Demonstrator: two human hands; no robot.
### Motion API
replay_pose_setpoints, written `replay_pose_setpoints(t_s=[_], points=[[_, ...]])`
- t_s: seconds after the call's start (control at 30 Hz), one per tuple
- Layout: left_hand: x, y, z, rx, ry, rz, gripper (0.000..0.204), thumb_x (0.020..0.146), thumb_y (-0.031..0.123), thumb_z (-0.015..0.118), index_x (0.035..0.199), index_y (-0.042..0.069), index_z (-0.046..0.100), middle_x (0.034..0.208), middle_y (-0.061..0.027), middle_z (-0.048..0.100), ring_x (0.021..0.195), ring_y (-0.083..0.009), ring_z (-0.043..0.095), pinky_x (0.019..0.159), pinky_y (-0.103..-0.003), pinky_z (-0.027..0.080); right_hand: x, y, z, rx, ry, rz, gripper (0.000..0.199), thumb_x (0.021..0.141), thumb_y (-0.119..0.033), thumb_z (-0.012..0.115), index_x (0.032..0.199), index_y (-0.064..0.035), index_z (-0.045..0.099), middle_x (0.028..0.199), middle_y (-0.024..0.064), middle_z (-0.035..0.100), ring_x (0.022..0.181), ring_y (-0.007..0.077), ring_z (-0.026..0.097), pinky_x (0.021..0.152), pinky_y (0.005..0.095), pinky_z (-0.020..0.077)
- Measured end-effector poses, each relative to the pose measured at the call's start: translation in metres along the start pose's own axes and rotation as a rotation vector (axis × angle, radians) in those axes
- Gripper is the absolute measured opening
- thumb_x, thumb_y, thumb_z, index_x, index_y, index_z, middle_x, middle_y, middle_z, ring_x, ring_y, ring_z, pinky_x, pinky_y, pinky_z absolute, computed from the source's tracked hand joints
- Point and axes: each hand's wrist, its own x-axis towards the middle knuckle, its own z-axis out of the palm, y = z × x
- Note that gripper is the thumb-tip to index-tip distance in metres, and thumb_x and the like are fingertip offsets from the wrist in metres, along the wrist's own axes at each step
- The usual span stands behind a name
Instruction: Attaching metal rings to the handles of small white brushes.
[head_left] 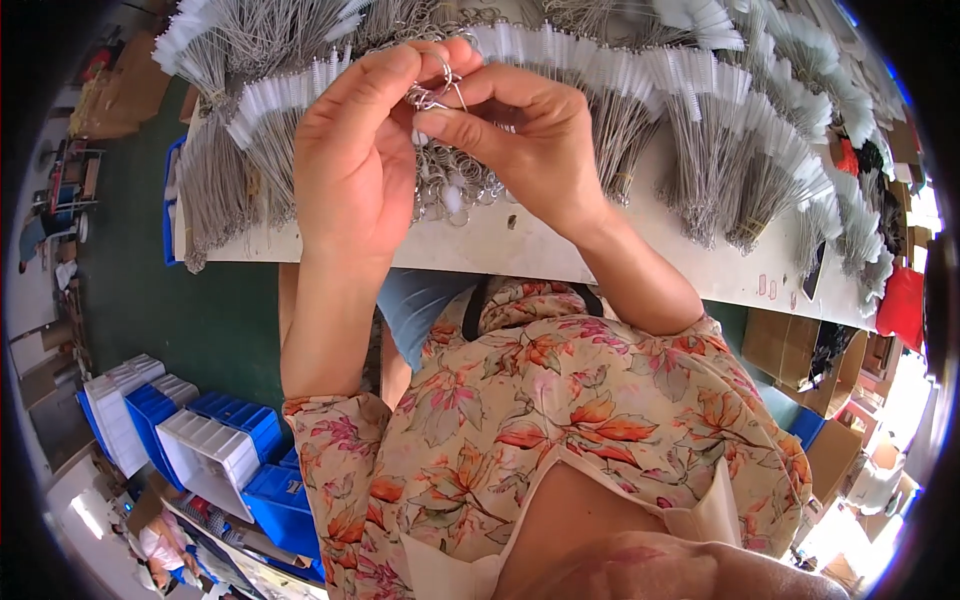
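Observation:
Above the near edge of the table, my left hand (357, 150) and my right hand (535, 130) meet fingertip to fingertip. Between them they pinch a few shiny looped metal wires (440, 92); exactly how these join cannot be made out. My left thumb and fingers close on the loops from the left, while my right thumb and index finger grip them from the right. Below my fingers lies a pile of small wire rings (455, 180) with bits of white among them, partly hidden by my hands.
Bundles of thin wire-handled brushes (690, 130) with white bristles cover much of the pale table (560, 250), on both sides of my hands. Blue and white plastic bins (215, 455) stand at the lower left. Cardboard boxes (780, 345) and a red bag (902, 308) are at the right.

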Motion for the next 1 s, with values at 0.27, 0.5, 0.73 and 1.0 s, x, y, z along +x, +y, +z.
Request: replay_pose_setpoints(t_s=[0.27,0.5,0.73,1.0], points=[[0.007,0.009,0.001,0.142,-0.013,0.17,0.018,0.086,0.008,0.051,0.088,-0.005,0.064,0.092,-0.017,0.065,0.088,-0.0231,0.061,0.083,-0.033,0.045,0.007,-0.007,-0.004,-0.447,0.101,-0.393,0.024,0.07,-0.012,0.074,0.091,-0.0044,0.065,0.083,0.0075,0.064,0.072,0.0182,0.061,0.063,0.0274,0.0485],[0.006,0.005,0.003,0.059,0.007,0.126,0.017,0.087,0.007,0.051,0.089,-0.004,0.064,0.092,-0.0163,0.065,0.087,-0.0235,0.061,0.084,-0.034,0.044,0.014,-0.003,-0.006,-0.505,0.095,-0.543,0.017,0.068,-0.009,0.075,0.083,-0.0068,0.067,0.072,0.0042,0.06,0.066,0.0165,0.057,0.058,0.0281,0.0457],[0.019,0.018,-0.006,0.173,0.016,0.391,0.016,0.09,0.01,0.048,0.092,-0.002,0.059,0.094,-0.0138,0.063,0.076,-0.0207,0.06,0.079,-0.033,0.045,-0.013,-0.016,-0.017,-0.333,-0.121,0.144,0.018,0.083,-0.019,0.065,0.079,-0.0013,0.066,0.077,0.0025,0.063,0.064,0.0114,0.056,0.055,0.0212,0.0434],[-0.036,-0.024,0.031,1.212,-0.607,0.867,0.012,0.072,0.004,0.058,0.083,0.0,0.06,0.086,-0.0085,0.06,0.075,-0.0233,0.058,0.075,-0.04,0.046,-0.018,0.012,-0.026,0.967,-0.509,0.844,0.05,0.089,-0.039,0.052,0.108,0.0071,0.055,0.1,0.017,0.061,0.091,0.0202,0.06,0.079,0.0308,0.0498]])
